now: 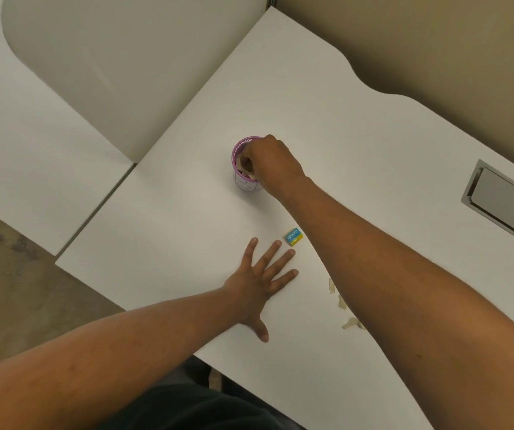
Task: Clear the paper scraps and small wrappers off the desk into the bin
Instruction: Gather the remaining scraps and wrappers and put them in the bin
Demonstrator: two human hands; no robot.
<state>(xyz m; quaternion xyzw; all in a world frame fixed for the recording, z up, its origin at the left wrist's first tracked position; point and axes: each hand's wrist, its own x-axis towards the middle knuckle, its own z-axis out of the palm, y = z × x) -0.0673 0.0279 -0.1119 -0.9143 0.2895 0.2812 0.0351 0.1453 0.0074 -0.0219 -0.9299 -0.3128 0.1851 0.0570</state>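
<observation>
Right hand [272,162] over the purple bin [244,178], fingers curled on scraps. Left hand [257,285] flat, splayed, empty — remaining paper scraps [344,305] lie to its right, beside the right forearm.

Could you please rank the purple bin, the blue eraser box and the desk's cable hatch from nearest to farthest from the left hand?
From the left hand:
1. Blue eraser box, just beyond the fingertips.
2. Purple bin, farther up the desk.
3. Cable hatch, far right edge.

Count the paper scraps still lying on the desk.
3 paper scraps: one beside the right forearm, one just below it, one nearest the desk edge. The forearm may hide more.
</observation>
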